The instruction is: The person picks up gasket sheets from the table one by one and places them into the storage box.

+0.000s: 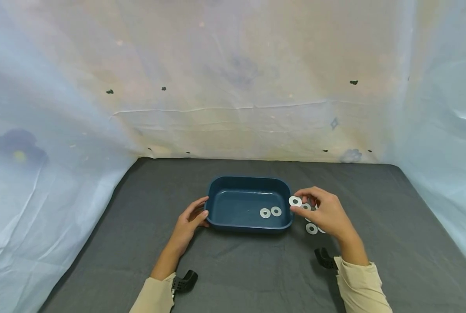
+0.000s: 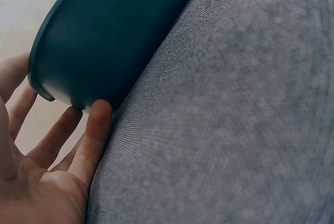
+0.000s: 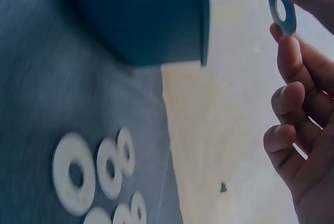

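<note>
A dark blue rectangular tray (image 1: 248,229) stands on the grey cloth, with two flat metal washers (image 1: 270,212) lying inside toward its right. My left hand (image 1: 190,221) rests its fingertips against the tray's left end, the fingers fairly straight in the left wrist view. Between thumb and fingertips, my right hand (image 1: 324,213) pinches another washer (image 3: 282,11) by its edge, above the tray's right rim. Several more washers (image 3: 74,174) lie on the cloth beside the tray, partly hidden by the right hand in the head view.
Grey cloth (image 1: 236,278) covers the table. A pale patterned curtain (image 1: 233,78) hangs behind it, and bluish sheets hang at both sides. Black wrist mounts (image 1: 186,281) stick out at both cuffs.
</note>
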`<move>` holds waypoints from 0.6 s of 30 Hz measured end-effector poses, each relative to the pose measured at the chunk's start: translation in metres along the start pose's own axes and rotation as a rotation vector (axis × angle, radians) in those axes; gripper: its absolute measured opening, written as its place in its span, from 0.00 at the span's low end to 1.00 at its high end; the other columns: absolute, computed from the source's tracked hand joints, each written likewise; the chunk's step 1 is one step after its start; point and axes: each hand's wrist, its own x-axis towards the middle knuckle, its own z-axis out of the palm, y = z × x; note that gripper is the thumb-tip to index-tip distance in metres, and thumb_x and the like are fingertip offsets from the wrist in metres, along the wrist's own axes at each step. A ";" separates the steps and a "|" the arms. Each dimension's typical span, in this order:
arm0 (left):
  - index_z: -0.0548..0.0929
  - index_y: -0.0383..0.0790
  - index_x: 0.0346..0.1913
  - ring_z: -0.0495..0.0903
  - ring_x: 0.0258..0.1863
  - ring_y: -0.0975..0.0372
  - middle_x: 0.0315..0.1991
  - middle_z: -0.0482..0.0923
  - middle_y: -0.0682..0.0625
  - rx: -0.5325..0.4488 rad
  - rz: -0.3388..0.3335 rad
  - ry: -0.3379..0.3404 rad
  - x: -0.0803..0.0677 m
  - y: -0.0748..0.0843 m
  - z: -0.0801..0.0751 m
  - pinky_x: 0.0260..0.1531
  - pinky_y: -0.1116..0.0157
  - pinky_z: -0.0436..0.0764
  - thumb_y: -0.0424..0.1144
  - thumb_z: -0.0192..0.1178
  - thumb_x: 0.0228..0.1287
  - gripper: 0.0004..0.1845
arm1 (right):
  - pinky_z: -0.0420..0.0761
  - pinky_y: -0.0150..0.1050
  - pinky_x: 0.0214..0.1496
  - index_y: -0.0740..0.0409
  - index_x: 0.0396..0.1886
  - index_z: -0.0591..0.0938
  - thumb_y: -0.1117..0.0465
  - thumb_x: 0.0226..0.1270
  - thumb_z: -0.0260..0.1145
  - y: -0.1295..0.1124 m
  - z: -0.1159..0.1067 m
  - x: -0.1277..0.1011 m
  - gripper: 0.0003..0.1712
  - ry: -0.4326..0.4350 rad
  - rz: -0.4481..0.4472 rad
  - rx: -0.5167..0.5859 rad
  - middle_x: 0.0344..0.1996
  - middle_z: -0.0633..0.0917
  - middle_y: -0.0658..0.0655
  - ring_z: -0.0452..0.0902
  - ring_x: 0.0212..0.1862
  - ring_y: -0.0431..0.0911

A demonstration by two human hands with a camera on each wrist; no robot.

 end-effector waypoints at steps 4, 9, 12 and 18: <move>0.70 0.45 0.71 0.80 0.46 0.65 0.68 0.68 0.39 0.004 -0.001 0.001 0.000 0.000 0.000 0.40 0.64 0.85 0.40 0.58 0.74 0.25 | 0.68 0.32 0.31 0.47 0.44 0.85 0.51 0.57 0.78 -0.009 0.004 0.002 0.16 -0.007 -0.009 0.033 0.30 0.79 0.51 0.71 0.34 0.49; 0.70 0.46 0.71 0.80 0.46 0.64 0.68 0.69 0.40 0.004 0.002 0.007 0.001 0.002 0.000 0.41 0.63 0.85 0.40 0.58 0.74 0.25 | 0.67 0.33 0.31 0.47 0.44 0.85 0.50 0.57 0.77 -0.013 0.010 0.004 0.16 -0.038 0.007 0.044 0.31 0.79 0.50 0.70 0.35 0.49; 0.70 0.46 0.71 0.80 0.46 0.63 0.68 0.68 0.40 0.008 0.000 0.009 0.001 0.003 -0.001 0.41 0.63 0.85 0.40 0.58 0.74 0.25 | 0.67 0.33 0.31 0.46 0.44 0.85 0.50 0.57 0.77 -0.013 0.012 0.004 0.16 -0.046 0.012 0.037 0.30 0.77 0.46 0.70 0.34 0.46; 0.70 0.46 0.71 0.80 0.43 0.65 0.68 0.69 0.40 0.014 -0.004 0.006 0.000 0.002 -0.002 0.40 0.64 0.85 0.41 0.58 0.74 0.25 | 0.67 0.33 0.31 0.47 0.44 0.85 0.51 0.57 0.77 -0.012 0.015 0.004 0.16 -0.054 0.011 0.036 0.30 0.76 0.45 0.70 0.34 0.45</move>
